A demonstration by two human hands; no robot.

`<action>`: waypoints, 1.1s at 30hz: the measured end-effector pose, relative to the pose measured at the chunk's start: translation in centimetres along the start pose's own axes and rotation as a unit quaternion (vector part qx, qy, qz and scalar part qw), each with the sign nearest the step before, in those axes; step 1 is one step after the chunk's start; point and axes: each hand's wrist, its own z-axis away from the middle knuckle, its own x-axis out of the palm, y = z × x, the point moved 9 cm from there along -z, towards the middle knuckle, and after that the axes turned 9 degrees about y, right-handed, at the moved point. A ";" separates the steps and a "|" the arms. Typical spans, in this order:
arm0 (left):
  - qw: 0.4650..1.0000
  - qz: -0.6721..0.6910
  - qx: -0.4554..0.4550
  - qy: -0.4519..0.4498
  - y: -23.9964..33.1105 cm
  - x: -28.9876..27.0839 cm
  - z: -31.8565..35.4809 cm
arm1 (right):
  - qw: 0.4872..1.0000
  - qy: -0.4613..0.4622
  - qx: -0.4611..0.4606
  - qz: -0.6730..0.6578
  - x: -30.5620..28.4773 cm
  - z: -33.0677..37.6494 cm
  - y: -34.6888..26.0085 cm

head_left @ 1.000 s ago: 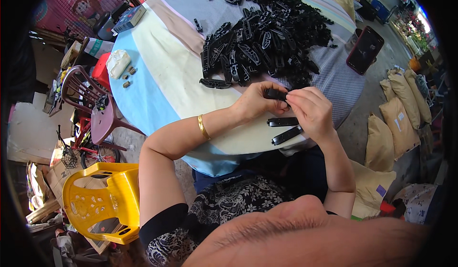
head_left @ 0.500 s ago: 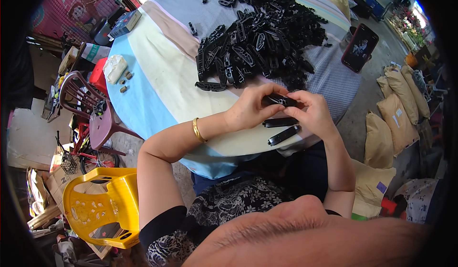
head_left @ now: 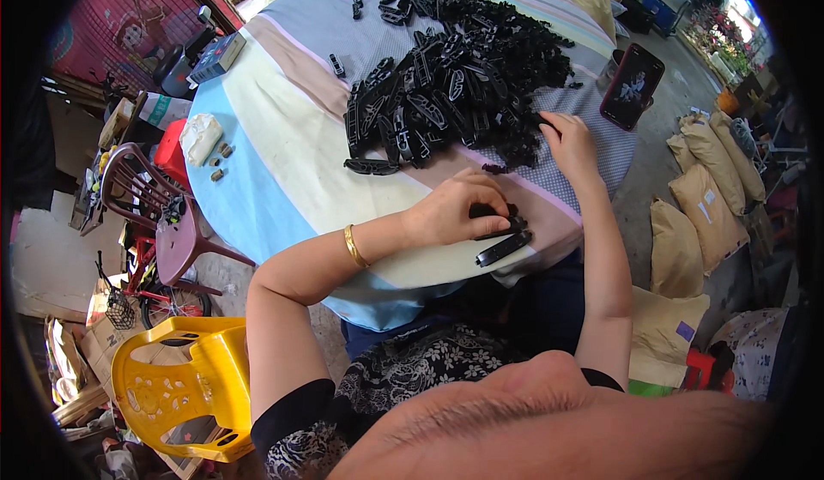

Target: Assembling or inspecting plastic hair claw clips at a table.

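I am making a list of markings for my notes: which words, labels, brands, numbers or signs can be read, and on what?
I leave wording uncopied; markings show here:
Bag: green print, too small.
Blue box: small print, unreadable.
Cardboard: one dark printed character.
Brown sack: white label, too small.
Flat brown sack: purple label, too small.
Black parts: none readable.

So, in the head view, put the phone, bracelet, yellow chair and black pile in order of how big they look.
Largest to smallest, as they look:
1. Black pile
2. Yellow chair
3. Phone
4. Bracelet
No two look alike in size.
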 end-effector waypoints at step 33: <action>0.822 0.447 -0.328 0.131 -6.3 -0.5 1.5 | 0.994 -0.106 0.001 0.027 -2.2 2.8 -6.4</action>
